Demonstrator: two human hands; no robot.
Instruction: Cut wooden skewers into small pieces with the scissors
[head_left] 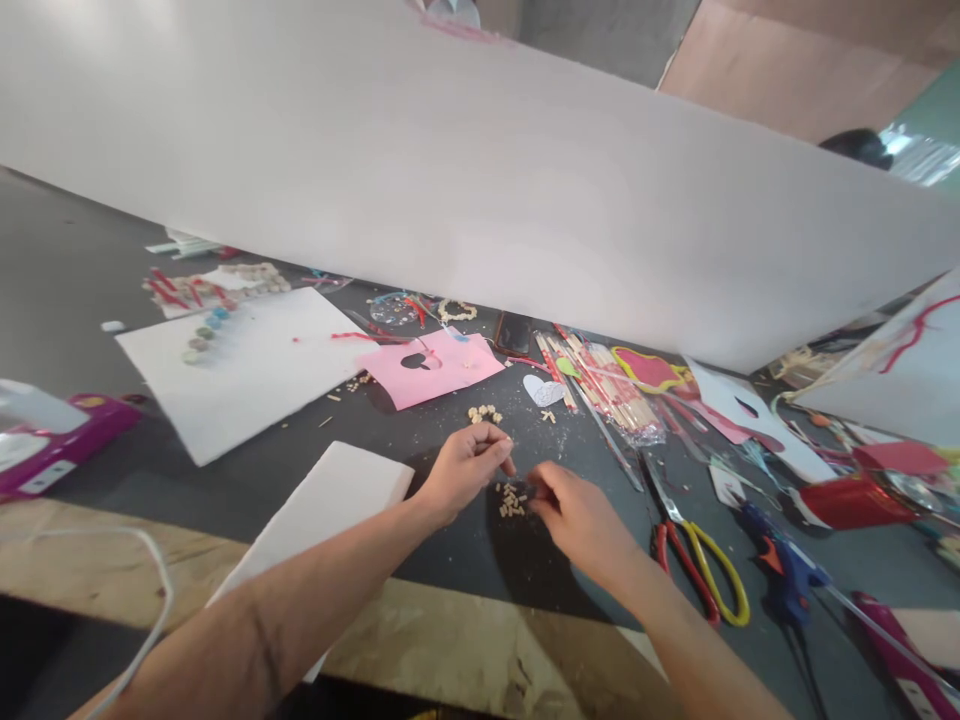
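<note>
My left hand (466,468) is over the dark table with its thumb and fingertips drawn together. Anything in that pinch is too small to make out. My right hand (574,510) is closed at the fingertips too, beside a little pile of short pale wooden pieces (511,500). Something dark shows at its fingertips, but I cannot tell what it is. Just beyond my left hand sits a cluster of small pale pieces (484,412). A pink paper sheet (442,375) with a dark cut-out shape lies farther back, next to a white paper heart (542,390).
Scissors (697,560) with red and yellow handles lie to the right, then a blue glue gun (787,565) and a red can (862,498). Bundled sticks (611,385) lie behind. White boards (247,365) are on the left. A tall white panel (480,180) borders the back.
</note>
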